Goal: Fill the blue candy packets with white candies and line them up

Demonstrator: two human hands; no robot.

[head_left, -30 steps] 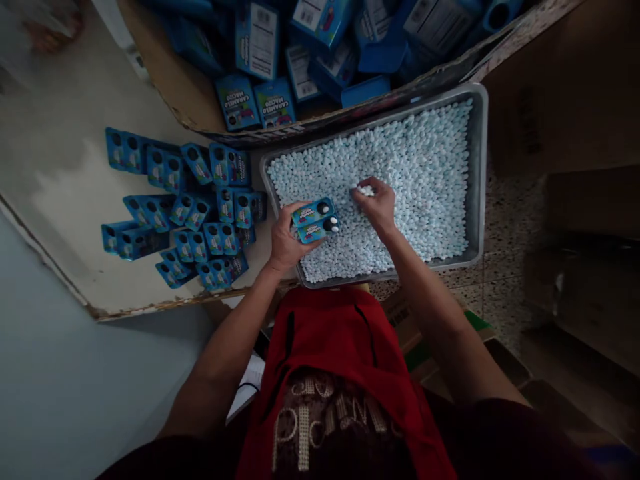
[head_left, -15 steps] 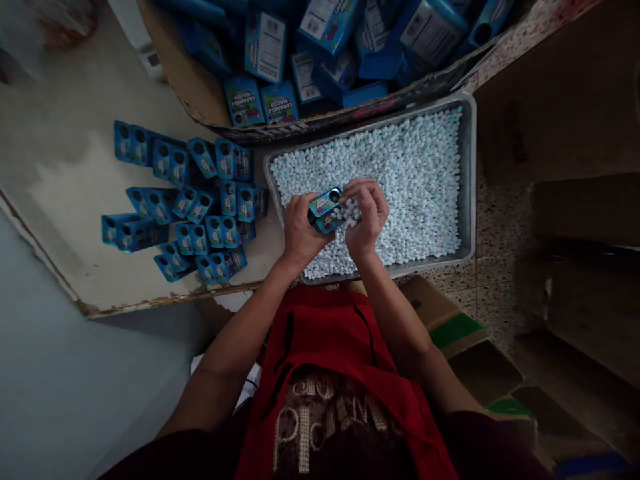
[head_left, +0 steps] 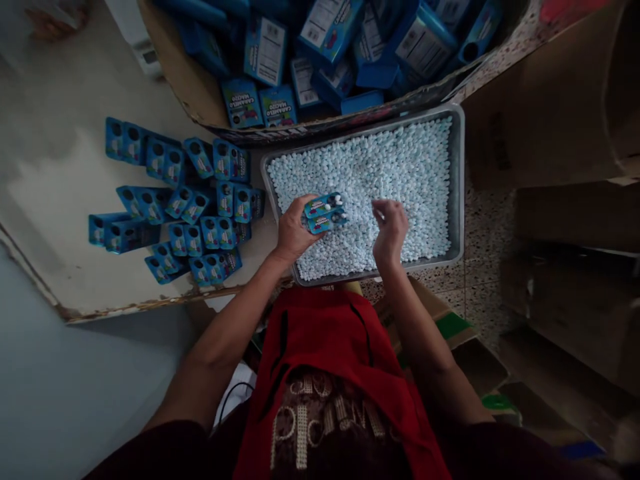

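My left hand [head_left: 294, 230] is closed round a pair of small blue candy boxes [head_left: 320, 215], held side by side above the tray. White candies lie at their round openings, and the printed tops face up. Off to the right, my right hand [head_left: 391, 232] hovers over the candies with fingers loosely bent and a little apart; no candy shows in it. Below both hands is a metal tray [head_left: 457, 193] filled with small white and pale blue candies [head_left: 420, 167].
Several blue boxes [head_left: 175, 200] stand in groups on the worn table [head_left: 60, 267] at left. Behind the tray, a large carton [head_left: 177, 87] holds many more blue boxes. Brown cardboard boxes [head_left: 560, 213] stand at right, over a speckled floor [head_left: 480, 233].
My right hand has moved right, away from the boxes, and the candies seen in it are gone from view. White candies now show at the box openings. My left hand keeps its hold.
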